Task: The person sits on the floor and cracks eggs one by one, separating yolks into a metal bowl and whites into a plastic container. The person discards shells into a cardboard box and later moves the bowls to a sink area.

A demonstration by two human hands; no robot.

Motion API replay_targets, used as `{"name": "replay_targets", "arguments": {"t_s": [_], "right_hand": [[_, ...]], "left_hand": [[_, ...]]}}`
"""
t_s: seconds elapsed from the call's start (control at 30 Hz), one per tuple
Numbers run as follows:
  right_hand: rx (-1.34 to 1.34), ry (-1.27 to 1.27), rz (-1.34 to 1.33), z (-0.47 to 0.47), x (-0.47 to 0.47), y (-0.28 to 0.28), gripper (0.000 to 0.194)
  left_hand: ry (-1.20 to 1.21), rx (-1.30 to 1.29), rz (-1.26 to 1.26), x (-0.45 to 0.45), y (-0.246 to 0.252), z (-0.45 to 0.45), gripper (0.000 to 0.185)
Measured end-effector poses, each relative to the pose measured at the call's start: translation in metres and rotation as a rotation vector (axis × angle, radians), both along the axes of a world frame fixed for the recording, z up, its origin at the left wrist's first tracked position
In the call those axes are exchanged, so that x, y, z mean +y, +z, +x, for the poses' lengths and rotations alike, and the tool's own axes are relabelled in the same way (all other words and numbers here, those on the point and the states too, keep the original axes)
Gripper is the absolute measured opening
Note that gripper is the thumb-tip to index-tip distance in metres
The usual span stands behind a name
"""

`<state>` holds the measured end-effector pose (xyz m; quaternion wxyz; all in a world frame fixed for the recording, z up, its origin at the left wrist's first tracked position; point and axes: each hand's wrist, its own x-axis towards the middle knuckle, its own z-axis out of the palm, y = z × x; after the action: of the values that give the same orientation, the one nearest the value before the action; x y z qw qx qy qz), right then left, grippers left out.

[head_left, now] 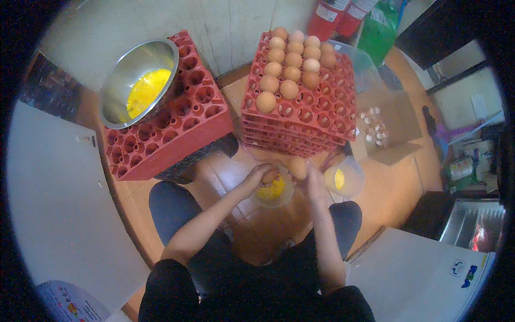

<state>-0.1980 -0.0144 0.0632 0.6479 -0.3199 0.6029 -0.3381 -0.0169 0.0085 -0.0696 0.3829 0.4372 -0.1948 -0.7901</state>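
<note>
Before my knees on the floor stands a translucent bowl [286,199] with yellow beaten or broken egg [272,192] in it. My left hand [257,180] grips a brown egg [269,176] at the bowl's left side, over the yolk; whether its shell is cracked I cannot tell. My right hand [316,183], blurred, is at the right with a brown egg [297,168] at its fingers. That egg appears held, above the bowl's right rim. Just right of this hand is a translucent plastic container [356,177] with some yellow egg inside.
Stacked red egg trays [297,129] bear several brown eggs [289,89] ahead. At left, more red trays [173,141] support a tilted steel bowl [112,88] with yellow egg. Eggshells [376,126] lie in a cardboard box [402,120] at right. White cabinet-like surfaces [64,193] flank me.
</note>
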Motion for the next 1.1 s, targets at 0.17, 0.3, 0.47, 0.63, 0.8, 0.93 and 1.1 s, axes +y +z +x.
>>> {"name": "replay_targets", "arguments": {"t_s": [0.17, 0.3, 0.47, 0.63, 0.8, 0.93, 1.1], "right_hand": [[0.212, -0.007, -0.518, -0.002, 0.039, -0.049, 0.038], [0.567, 0.219, -0.832, 0.002, 0.053, -0.06, 0.038], [0.781, 0.348, -0.91, 0.013, 0.067, -0.077, 0.04], [0.299, 0.029, -0.638, 0.002, 0.065, -0.108, 0.038], [-0.043, -0.034, -0.21, -0.015, 0.054, -0.145, 0.035], [-0.084, 0.02, -0.055, -0.022, 0.053, -0.149, 0.04], [0.125, 0.267, -0.437, -0.025, 0.049, -0.122, 0.045]], "left_hand": [[-0.018, 0.108, 0.088, 0.006, 0.0, -0.002, 0.041], [-0.02, 0.134, 0.132, 0.007, -0.012, -0.009, 0.041], [0.006, 0.042, 0.12, 0.009, -0.019, -0.017, 0.04], [-0.003, 0.024, 0.073, 0.006, -0.012, -0.011, 0.036], [-0.155, -0.317, -0.475, 0.009, 0.0, -0.008, 0.041], [-0.131, -0.446, -0.499, 0.009, 0.002, -0.009, 0.046], [-0.102, -0.611, -0.556, 0.009, -0.002, -0.007, 0.043]]}}
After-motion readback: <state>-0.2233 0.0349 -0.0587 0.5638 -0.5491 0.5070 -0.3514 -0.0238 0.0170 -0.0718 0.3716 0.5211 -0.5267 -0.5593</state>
